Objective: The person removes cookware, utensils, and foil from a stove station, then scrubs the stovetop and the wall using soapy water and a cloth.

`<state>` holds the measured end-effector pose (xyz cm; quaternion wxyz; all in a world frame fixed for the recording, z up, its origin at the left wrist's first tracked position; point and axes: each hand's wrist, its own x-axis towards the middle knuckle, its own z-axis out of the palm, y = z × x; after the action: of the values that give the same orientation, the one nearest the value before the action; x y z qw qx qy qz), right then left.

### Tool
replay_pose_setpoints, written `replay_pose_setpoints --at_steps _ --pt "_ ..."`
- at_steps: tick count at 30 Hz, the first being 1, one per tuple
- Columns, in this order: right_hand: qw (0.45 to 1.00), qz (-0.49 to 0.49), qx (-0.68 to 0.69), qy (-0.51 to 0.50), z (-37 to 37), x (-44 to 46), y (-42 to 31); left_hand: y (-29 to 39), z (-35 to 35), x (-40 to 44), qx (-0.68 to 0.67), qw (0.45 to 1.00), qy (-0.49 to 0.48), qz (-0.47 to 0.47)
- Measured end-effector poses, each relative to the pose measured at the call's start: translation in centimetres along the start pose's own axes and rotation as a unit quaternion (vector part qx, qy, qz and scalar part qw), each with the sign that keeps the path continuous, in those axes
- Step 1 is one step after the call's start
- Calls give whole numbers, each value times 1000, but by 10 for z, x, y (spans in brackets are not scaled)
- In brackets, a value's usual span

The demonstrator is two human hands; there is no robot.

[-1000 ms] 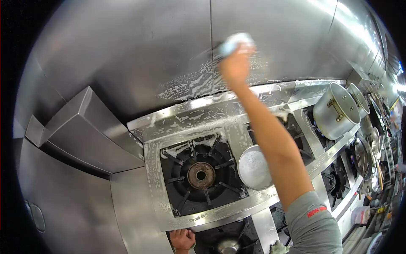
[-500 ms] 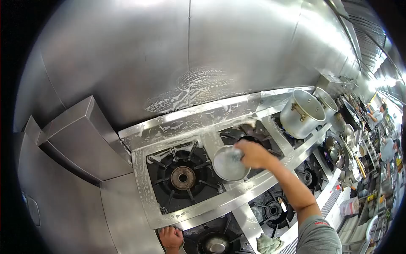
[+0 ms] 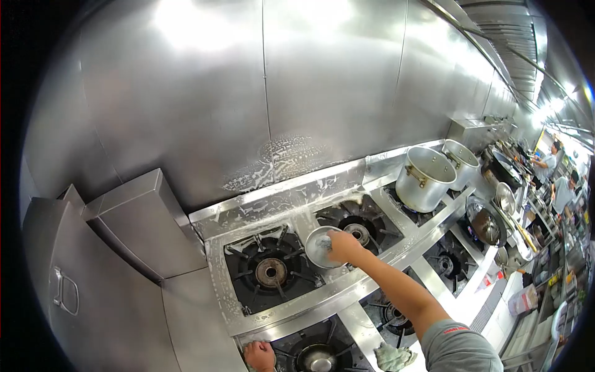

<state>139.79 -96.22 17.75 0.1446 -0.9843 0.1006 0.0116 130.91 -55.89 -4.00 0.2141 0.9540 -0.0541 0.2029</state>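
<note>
My right hand (image 3: 343,247) reaches into a round metal bowl (image 3: 318,249) that stands on the stove between two burners. Its fingers are closed round a pale sponge or cloth (image 3: 325,243), partly hidden in the bowl. My left hand (image 3: 260,356) rests on the front edge of the stove at the bottom, fingers curled over the edge, with no object visible in it. Left of the bowl is a black burner (image 3: 271,273). Soap suds (image 3: 276,166) streak the steel wall (image 3: 328,80) and the ledge behind the stove.
Two large metal pots (image 3: 426,180) stand at the back right. A greenish cloth (image 3: 394,358) lies near the front. Farther right are a dark wok (image 3: 485,223), ladles and a plastic tub (image 3: 524,300). Two people (image 3: 548,164) are in the distance at the right.
My right hand has come down from the wall into the bowl with the pale sponge or cloth. My left hand stays at the stove's edge. The view has shifted, showing more wall and room.
</note>
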Motion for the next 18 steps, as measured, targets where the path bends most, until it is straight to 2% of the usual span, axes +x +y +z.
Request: replay_pose_setpoints --at_steps 2,3,4,6,7,9,10,11,12,13,15,16,18 --pt "999 -23 7 23 -3 -5 6 15 -18 10 -14 998 -55 -31" --pt "996 -87 -30 -16 -4 -6 12 12 -20 15 -17 997 -68 -13" --pt "995 -93 -31 -17 -15 -7 10 11 -22 18 -17 998 -65 -19" --pt "995 -92 20 15 -51 -6 -5 11 -23 23 -20 992 -122 -5" --pt "975 -159 56 148 -57 4 -1 2 -13 18 -25 995 -101 10" --pt "968 -138 95 188 -95 35 -11 -1 -3 11 -5 997 -67 23" --pt "951 -163 72 252 -111 62 -16 1 3 7 8 999 -33 37" --pt "930 -186 50 312 -121 92 -21 -5 3 -1 -10 994 -104 -25" --pt "877 -230 15 422 -122 131 -23 -13 12 -8 -2 993 -111 -27" --pt "883 -195 59 422 -129 163 -32 -23 24 -12 -1 992 -109 -68" --pt "830 -213 33 515 -122 240 -31 -47 46 -23 -10 987 -112 -119" --pt "833 -182 -66 518 -115 271 -25 -36 45 -16 -6 987 -119 -111" --pt "793 -261 -184 518 -115 295 11 0 12 10 52 997 -48 5"
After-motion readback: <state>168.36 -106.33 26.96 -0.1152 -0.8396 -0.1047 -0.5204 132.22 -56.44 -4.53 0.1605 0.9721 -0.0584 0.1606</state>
